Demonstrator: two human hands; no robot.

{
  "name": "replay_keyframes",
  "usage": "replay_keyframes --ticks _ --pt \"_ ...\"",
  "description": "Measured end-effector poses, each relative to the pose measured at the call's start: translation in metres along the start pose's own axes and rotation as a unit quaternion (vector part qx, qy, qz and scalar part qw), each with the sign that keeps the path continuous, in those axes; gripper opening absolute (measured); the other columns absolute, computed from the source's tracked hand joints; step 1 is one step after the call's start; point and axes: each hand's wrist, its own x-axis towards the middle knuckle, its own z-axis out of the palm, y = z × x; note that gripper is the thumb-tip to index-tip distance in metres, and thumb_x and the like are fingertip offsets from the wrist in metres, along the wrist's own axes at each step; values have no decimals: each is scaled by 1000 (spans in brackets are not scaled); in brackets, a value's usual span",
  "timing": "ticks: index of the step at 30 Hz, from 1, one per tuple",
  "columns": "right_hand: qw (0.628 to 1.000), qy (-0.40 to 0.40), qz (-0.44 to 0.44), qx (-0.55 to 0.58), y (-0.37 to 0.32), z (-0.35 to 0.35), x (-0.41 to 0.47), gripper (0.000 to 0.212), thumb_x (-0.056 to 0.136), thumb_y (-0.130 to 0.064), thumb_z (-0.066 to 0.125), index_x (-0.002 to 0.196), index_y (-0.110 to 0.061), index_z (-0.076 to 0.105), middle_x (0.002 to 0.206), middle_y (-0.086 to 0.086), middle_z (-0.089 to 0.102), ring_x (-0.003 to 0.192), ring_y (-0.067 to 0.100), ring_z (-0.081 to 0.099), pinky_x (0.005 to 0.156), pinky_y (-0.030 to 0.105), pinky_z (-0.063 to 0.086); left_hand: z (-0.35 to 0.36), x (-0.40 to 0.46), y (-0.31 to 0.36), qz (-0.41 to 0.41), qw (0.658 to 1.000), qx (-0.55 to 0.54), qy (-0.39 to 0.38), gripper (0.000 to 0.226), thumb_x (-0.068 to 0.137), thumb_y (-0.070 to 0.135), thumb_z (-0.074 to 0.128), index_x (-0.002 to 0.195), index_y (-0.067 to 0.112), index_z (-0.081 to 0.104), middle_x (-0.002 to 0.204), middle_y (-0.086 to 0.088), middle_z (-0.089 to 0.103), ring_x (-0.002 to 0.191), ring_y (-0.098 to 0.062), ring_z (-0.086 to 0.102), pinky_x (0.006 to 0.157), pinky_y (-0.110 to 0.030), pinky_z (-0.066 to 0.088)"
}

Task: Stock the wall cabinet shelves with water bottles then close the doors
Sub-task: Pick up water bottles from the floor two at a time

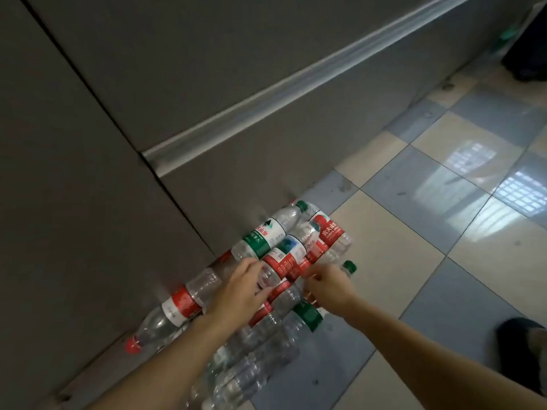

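A: Scanning from the left, what is there?

B: Grey cabinet doors (88, 143) fill that side, and they look closed. At their foot a pile of water bottles (266, 261) lies on the tiled floor (414, 261), most of them on their sides. The nearest one on the left is a red-capped bottle (165, 315), touching the cabinet base.

A: And the hands?

B: The left hand (239, 294) is down on the middle of the pile, fingers curled around a red-labelled bottle (281, 266). Just beside it, the right hand (328, 287) is clenched over the bottles too. I think it has hold of one, but which one I cannot tell; a green-capped bottle (347, 267) pokes out behind its knuckles.

A: Further right?

B: A bare stretch of floor with window glare, and a dark shoe (521, 347) at the edge.

A: So how far along is the job?

B: Early, I would judge. Many bottles lie on the floor, no shelf is in view, so how many are stocked I cannot say. Lifting, shelving and shutting the doors all seem left to do.
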Motion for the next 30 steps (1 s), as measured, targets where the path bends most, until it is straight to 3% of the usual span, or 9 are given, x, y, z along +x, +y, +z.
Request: replay_keyframes --ticks 7,10,12,15,20,22,25,28,30 --pt "979 62 35 193 19 -3 40 14 101 -13 57 94 -18 68 90 7 72 68 15 73 58 23 59 45 43 18 -14 972 222 77 83 89 59 64 152 20 27 147 -1 42 132 -19 40 110 -35 38" --pt "960 75 63 263 24 -4 42 6 100 -17 61 102 -15 66 91 11 73 76 23 76 66 34 64 58 42 26 -43 964 249 83 90 89 53 69 154 15 21 148 -9 41 133 -26 38 113 -40 37" --pt "948 76 74 300 26 -5 44 20 99 -25 64 114 -12 60 95 13 73 80 26 76 66 34 64 61 43 30 -61 971 219 79 87 89 50 70 154 15 23 147 -8 40 133 -25 36 111 -40 40" --pt "940 60 85 324 24 -5 48 39 96 -37 68 122 -12 55 101 12 73 83 26 77 71 37 64 61 43 29 -91 991 64 71 80 89 45 72 152 19 31 142 -2 42 131 -19 34 107 -37 45" --pt "920 53 89 377 18 -2 54 41 89 -36 75 119 -13 58 104 12 73 83 26 77 63 38 64 60 35 18 -100 985 -137 -6 69 84 40 77 144 27 45 134 6 40 120 -14 46 103 -38 49" --pt "917 51 103 382 19 -1 55 49 87 -35 78 124 -15 54 109 13 69 87 29 75 63 41 64 58 31 15 -77 984 -156 -23 71 84 38 77 145 27 43 133 10 37 116 -7 47 102 -32 50" --pt "916 56 112 381 19 0 58 54 84 -33 81 126 -17 50 110 13 68 86 30 75 67 45 64 53 27 14 -27 990 -137 -26 73 90 38 73 152 28 36 131 17 33 117 4 38 96 -13 36" --pt "909 67 93 400 21 -5 60 53 84 -26 81 125 -17 49 107 13 69 81 30 76 65 45 64 34 32 16 12 994 -104 -25 65 93 61 55 149 30 42 137 18 38 127 -1 38 104 -22 38" --pt "911 69 79 399 25 -10 61 59 83 -25 82 129 -22 45 112 11 67 85 30 76 67 47 64 17 43 17 19 996 -85 11 73 88 75 41 146 32 45 140 19 39 126 0 39 99 -24 41"
